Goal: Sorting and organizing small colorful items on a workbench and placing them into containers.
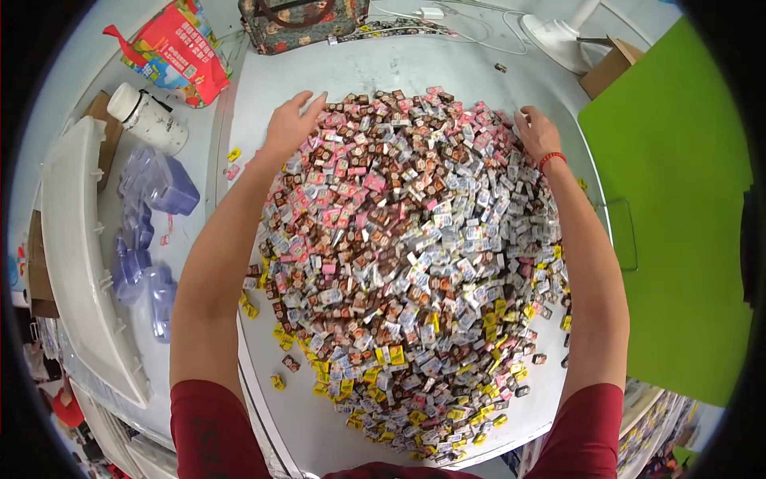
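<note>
A broad heap of tiny printed boxes [415, 231] in brown, pink, white and yellow covers the white table [279, 76] before me. Both my arms reach around it, one on each side. At the far left edge of the heap, my left hand [294, 125] rests with its fingers stretched and the thumb apart. It seems to hold nothing. My right hand [538, 134], with a red bracelet [551, 159] at the wrist, is against the far right edge. Its fingers are slightly bent and spread, with nothing visible between them; some fingertips are hard to make out.
On the left stand clear bluish plastic containers [171, 185], a white tray [76, 247], a white canister [148, 118] and a red bag [179, 52]. A patterned handbag [299, 28], cables and a white stand base [556, 44] are at the back. A green board [670, 215] is at right.
</note>
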`<act>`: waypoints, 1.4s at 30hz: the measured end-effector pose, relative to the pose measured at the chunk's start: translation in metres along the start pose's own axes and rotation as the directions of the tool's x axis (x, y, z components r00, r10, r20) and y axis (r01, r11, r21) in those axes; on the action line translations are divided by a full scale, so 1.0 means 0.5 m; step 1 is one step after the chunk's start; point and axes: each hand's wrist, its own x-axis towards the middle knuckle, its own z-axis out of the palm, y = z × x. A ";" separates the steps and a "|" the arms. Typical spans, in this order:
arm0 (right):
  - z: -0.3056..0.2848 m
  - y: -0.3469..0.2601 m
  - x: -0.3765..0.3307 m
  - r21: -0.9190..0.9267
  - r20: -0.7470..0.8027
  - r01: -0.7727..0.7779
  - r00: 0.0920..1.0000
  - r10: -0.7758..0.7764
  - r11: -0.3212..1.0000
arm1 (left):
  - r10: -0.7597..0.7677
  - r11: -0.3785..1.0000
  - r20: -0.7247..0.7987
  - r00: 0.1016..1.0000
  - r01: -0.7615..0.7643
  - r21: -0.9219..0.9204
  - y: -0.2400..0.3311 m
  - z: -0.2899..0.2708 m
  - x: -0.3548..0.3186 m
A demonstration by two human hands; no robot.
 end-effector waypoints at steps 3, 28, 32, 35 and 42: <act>0.033 0.002 0.041 0.007 0.053 -0.053 0.997 0.053 0.999 | 0.178 0.964 0.004 0.984 -0.175 0.203 -0.006 0.042 0.032; -0.187 -0.310 -0.164 0.677 0.733 -0.074 0.154 -0.662 0.732 | 0.397 0.866 0.793 0.462 0.099 -0.491 0.305 -0.116 -0.173; -0.125 -0.346 -0.054 0.497 0.790 -0.180 0.498 -0.357 0.849 | -0.176 0.962 0.309 0.935 0.231 -0.149 0.174 -0.163 -0.100; 0.074 -0.328 0.045 0.226 0.418 0.419 0.774 -0.476 0.879 | 0.269 0.948 -0.015 0.963 -0.262 0.179 -0.099 -0.131 -0.080; 0.152 -0.458 -0.052 0.079 0.287 0.567 0.775 -0.563 0.820 | 0.186 0.978 0.121 0.975 -0.196 0.075 0.016 -0.059 -0.158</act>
